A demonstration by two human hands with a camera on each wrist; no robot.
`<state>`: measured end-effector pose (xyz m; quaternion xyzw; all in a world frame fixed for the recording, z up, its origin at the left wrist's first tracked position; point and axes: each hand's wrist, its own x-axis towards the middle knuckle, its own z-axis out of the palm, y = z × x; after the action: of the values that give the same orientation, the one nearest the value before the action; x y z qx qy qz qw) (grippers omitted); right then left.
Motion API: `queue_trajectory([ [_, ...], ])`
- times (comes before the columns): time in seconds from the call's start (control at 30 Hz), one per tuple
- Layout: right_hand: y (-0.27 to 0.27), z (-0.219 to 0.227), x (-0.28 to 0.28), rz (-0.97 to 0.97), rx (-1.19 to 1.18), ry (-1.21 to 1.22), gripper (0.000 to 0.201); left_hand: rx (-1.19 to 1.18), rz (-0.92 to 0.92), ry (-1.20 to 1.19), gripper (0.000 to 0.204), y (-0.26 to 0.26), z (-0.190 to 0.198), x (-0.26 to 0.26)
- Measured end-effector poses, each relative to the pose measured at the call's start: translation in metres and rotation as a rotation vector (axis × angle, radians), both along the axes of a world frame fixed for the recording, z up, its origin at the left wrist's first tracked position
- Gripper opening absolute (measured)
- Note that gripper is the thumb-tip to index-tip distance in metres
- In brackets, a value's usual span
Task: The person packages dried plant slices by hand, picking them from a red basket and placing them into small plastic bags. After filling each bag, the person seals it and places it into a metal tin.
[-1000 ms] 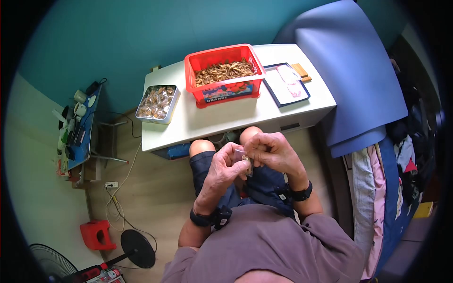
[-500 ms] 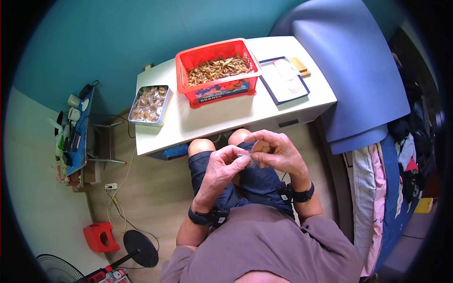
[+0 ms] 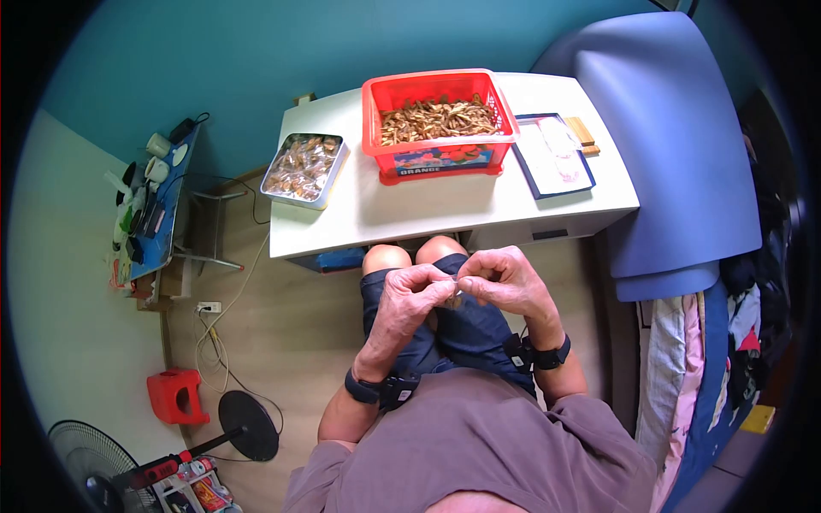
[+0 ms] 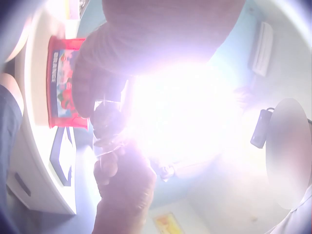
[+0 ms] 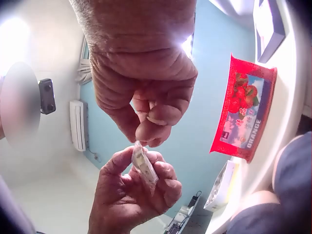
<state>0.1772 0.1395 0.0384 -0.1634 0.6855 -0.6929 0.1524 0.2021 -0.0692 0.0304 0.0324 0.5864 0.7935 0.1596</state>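
Observation:
Over the lap, a small clear plastic bag (image 5: 145, 168) with pale brownish pieces inside is held between both hands. My left hand (image 3: 400, 309) pinches it between thumb and fingers, and the bag lies along those fingers in the right wrist view. The thumb and fingertips of my right hand (image 3: 513, 284) pinch the bag's top end, close to the left fingertips. Beyond the knees, a red basket (image 3: 440, 160) marked ORANGE holds many brown, slender dried pieces. Strong glare washes out much of the left wrist view.
On the white table (image 3: 376, 214), a tin (image 3: 304, 171) of filled clear bags stands left of the basket. A dark-rimmed tray (image 3: 554, 158) with clear bags lies right, beside wooden blocks (image 3: 581, 134). A blue mat (image 3: 667, 154) leans at the right; a fan (image 3: 94, 462) stands lower left.
The right fingers spread half a second ago and now are drawn together at the bag's top. The bag, upright before, is now mostly hidden by the hands. The head view has shifted.

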Motion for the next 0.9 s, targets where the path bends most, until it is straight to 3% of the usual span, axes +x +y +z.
queue_trajectory([
  [0.27,-0.025,0.007,0.014,0.068,-0.026,0.073,0.01,-0.114,0.085,0.134,0.008,-0.018,0.012,0.026],
  [0.43,-0.022,0.004,0.017,0.122,-0.096,0.018,0.012,-0.172,0.118,0.081,0.01,-0.018,0.025,0.039],
  [0.6,-0.015,-0.001,0.023,0.113,-0.068,0.007,0.013,-0.163,0.108,0.114,0.011,-0.021,0.015,0.041],
  [0.67,-0.015,-0.003,0.024,0.103,-0.031,0.014,0.014,-0.295,0.087,0.158,0.009,-0.022,0.01,0.04],
  [0.9,-0.015,-0.015,0.02,0.044,-0.032,-0.058,0.016,-0.191,0.097,0.113,0.009,-0.023,-0.002,0.029],
])
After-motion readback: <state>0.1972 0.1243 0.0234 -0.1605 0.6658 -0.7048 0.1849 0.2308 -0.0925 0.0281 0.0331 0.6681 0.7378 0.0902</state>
